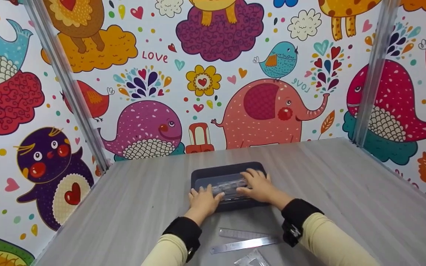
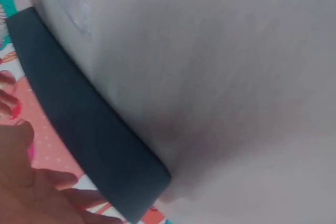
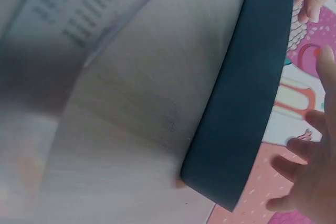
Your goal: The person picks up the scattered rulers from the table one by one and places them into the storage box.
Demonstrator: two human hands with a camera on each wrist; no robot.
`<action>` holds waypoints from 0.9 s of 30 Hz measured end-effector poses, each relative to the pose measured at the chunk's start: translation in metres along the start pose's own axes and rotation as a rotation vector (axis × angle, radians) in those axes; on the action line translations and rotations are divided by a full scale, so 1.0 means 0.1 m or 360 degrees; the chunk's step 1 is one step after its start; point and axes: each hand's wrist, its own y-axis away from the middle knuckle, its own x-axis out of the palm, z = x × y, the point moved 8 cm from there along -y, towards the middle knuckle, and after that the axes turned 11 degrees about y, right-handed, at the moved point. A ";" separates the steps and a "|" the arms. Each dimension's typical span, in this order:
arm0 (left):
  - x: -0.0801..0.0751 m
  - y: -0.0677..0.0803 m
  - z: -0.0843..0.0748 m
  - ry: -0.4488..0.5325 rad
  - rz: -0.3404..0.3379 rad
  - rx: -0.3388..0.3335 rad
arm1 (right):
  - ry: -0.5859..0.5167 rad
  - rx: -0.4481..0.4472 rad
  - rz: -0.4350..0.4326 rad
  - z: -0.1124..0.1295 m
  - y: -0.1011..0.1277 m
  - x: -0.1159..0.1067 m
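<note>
A dark blue-grey tray (image 1: 227, 168) stands on the table with a clear, shiny plastic item (image 1: 229, 186) lying inside; its exact kind is hard to tell. Over the tray's left front corner is my left hand (image 1: 202, 201), fingers spread near the item's left end. My right hand (image 1: 259, 186) reaches over the tray's right side, fingers apart, close to the item's right end. Whether the fingertips touch the item cannot be told. The tray wall (image 2: 89, 114) fills part of the left wrist view, and the left fingers (image 2: 79, 198) extend past it. Spread right fingers (image 3: 299, 148) show in the right wrist view.
In front of the tray lie a clear ruler (image 1: 240, 234) and a metal ruler (image 1: 244, 245). A clear packet (image 1: 252, 258) is at the near edge of the view. Patterned walls (image 1: 205, 111) with metal posts (image 1: 374, 74) enclose the grey table (image 1: 142, 207).
</note>
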 end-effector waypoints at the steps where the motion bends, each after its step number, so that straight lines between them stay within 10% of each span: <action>1: -0.03 0.02 -0.02 0.0040 -0.0012 0.0047 | -0.0005 -0.0036 -0.0111 0.01 0.02 -0.08; 6: -0.21 0.23 -0.13 0.0092 -0.0090 0.0363 | -0.0002 -0.0364 -0.0426 0.19 0.28 -0.43; 9: -0.20 0.41 -0.18 0.0029 0.0013 0.0498 | 0.0023 -0.0661 -0.0239 0.37 0.55 -0.43; 14: 0.04 0.72 -0.19 -0.0064 0.0490 0.0524 | 0.0257 -0.1043 0.0336 0.50 1.10 -0.15; 21: 0.25 0.88 -0.18 -0.0220 0.0806 0.0465 | 0.0371 -0.1010 0.0686 0.38 1.30 0.10; 27: 0.26 0.85 -0.24 -0.0264 0.0712 0.0602 | 0.0286 -0.1033 0.0604 0.37 1.24 0.10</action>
